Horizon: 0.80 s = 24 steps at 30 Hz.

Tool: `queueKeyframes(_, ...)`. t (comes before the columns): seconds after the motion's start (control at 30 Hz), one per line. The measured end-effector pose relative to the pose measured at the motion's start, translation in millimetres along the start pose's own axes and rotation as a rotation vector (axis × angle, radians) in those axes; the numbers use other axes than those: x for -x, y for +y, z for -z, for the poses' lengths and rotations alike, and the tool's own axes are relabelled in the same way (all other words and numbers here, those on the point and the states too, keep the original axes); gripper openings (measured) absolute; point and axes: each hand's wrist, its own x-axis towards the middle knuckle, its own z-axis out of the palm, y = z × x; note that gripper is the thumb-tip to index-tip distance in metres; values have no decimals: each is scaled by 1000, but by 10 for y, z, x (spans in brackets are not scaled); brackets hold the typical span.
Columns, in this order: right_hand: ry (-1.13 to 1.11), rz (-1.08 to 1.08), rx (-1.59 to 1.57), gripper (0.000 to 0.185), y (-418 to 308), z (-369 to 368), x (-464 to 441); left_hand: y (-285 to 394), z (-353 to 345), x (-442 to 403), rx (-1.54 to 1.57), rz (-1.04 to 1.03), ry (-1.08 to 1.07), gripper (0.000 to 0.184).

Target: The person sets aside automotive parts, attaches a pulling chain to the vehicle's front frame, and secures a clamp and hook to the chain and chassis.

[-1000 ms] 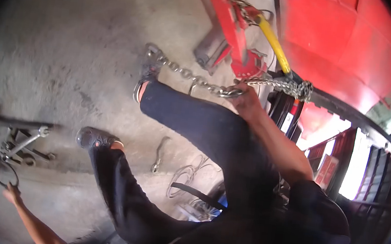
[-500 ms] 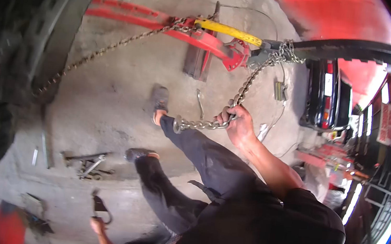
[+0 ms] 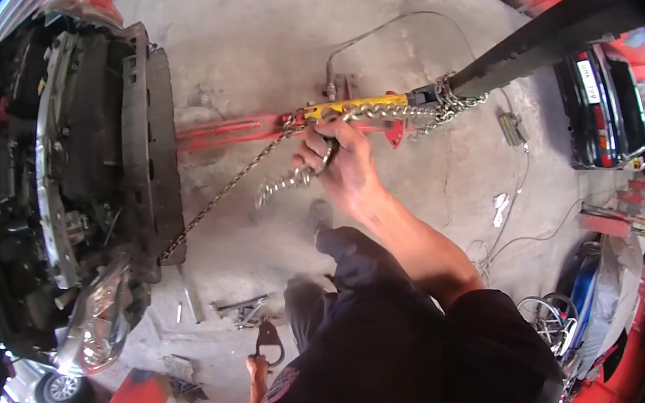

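My right hand (image 3: 342,168) is closed around a steel chain (image 3: 396,112). One stretch of it runs to a bundle wrapped round the black post (image 3: 531,50), and a loose tail (image 3: 280,186) dangles below my fingers. Behind the hand lies a red beam (image 3: 227,133) with a yellow section (image 3: 365,104). A second, thinner chain (image 3: 228,189) slants from the beam to the car front (image 3: 145,149). Low in view, my left hand (image 3: 257,366) grips a dark flat metal piece with a looped end (image 3: 269,341); its exact kind is unclear.
Wrenches and bars (image 3: 242,309) lie on the concrete floor near my feet. A cable and a green foot-pedal-like unit (image 3: 513,130) are to the right. A dark car (image 3: 604,106) stands at upper right, a bicycle (image 3: 552,319) at lower right, and a red object (image 3: 137,395) at the bottom.
The view has swung, bringing the car's open front into sight. My right hand, still on the chain, is now beside the yellow section. My left hand still holds the dark metal piece.
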Motion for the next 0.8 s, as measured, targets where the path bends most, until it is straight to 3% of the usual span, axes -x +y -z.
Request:
queueKeyframes(0.07, -74, 43, -10, 9, -73, 66, -286, 1408, 231, 661, -256, -109, -6, 15)
queueKeyframes(0.13, -34, 50, -54, 9, -221, 138, -500, 1419, 257, 264, -150, -111, 25, 15)
queueKeyframes(0.2, 134, 129, 29, 9, -465, -1, -684, 2120, 342, 426, 10, -129, 60, 17)
queueKeyframes(0.27, 24, 132, -110, 8, -700, 56, -1025, 2616, 450, 329, 46, -166, 109, 26)
queueKeyframes(0.4, -109, 316, -76, 7, -1173, 34, -1724, 3795, 649, 406, 283, -285, 159, 33)
queueKeyframes(0.47, -204, 371, -121, 6, -1347, 171, -2013, 4129, 758, 57, 188, -398, 176, 35)
queueKeyframes(0.57, -102, 416, -129, 3, -1647, 144, -2189, 4932, 899, 79, 312, -399, 65, 33)
queueKeyframes(0.7, 25, 546, -164, 5, -1899, 168, -2389, 5752, 1202, -220, 230, -578, -10, 33)
queueKeyframes(0.8, 76, 613, -170, 6, -2092, 241, -2606, 6543, 1369, 140, 261, -623, 39, 34)
